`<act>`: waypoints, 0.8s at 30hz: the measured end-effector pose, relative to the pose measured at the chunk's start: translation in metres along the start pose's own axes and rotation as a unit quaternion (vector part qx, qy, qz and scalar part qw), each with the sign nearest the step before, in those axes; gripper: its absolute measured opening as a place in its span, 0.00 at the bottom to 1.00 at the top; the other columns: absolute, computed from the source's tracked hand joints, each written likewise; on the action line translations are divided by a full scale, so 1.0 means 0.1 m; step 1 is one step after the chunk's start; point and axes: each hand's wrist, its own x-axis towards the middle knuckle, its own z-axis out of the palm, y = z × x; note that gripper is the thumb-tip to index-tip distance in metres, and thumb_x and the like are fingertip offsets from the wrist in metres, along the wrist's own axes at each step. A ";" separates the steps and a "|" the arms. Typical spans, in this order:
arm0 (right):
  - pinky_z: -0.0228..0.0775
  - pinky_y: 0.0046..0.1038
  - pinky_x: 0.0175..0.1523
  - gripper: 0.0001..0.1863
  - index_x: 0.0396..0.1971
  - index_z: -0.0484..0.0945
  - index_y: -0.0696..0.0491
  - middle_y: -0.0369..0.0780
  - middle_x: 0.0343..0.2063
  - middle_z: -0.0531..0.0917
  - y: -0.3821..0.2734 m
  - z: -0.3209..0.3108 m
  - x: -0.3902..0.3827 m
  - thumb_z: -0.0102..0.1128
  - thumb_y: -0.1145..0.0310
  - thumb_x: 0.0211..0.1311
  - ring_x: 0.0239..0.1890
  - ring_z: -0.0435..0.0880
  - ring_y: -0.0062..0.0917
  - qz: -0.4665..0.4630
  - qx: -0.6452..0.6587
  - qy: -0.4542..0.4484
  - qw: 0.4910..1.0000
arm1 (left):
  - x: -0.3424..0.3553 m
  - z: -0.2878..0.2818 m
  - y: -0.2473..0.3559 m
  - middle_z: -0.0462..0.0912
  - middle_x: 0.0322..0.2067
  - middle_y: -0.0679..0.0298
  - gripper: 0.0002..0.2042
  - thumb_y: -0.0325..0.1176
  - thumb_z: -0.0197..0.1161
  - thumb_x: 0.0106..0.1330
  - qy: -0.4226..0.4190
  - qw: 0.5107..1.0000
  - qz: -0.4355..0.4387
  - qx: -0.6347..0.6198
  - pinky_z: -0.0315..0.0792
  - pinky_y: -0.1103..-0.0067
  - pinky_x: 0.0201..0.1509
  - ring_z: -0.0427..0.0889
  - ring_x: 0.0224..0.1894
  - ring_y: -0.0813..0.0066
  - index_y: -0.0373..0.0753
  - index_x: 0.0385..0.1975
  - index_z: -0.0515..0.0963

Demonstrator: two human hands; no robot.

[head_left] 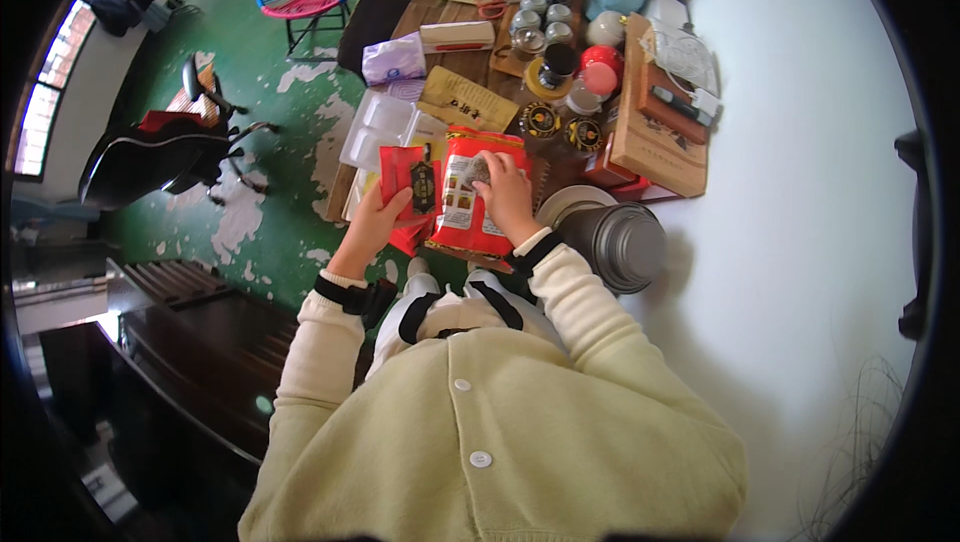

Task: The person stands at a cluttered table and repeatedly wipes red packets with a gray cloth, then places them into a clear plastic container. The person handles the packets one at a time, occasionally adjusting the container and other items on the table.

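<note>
A flat red packet with a dark label (410, 172) is upright in my left hand (378, 222), thumb over its front and fingers behind. Just right of it lies a large red bag (463, 217) with a white printed panel, at the table's near edge. Over this bag, my right hand (508, 200) is closed on a small grey-brown lump (476, 173). The lump is too small to name surely. Below the packet, another red wrapper (408, 238) shows in part.
Behind the hands are a clear plastic tray (378, 127), a yellow-brown paper pouch (468, 100) and a purple tissue pack (394, 59). Glass jars (540, 120), a wooden box (655, 147) and a grey metal canister (625, 247) stand right, beside the white wall. A black chair (150, 162) is left.
</note>
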 end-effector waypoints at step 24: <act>0.47 0.48 0.77 0.61 0.75 0.52 0.52 0.45 0.73 0.57 -1.61 -0.17 0.35 0.81 0.62 0.40 0.76 0.55 0.41 -0.195 0.006 -0.017 0.981 | 0.44 -0.70 0.43 0.81 0.49 0.63 0.19 0.33 0.58 0.75 -0.152 0.984 0.006 0.095 0.76 0.79 0.54 0.80 0.48 0.79 0.31 0.62 0.69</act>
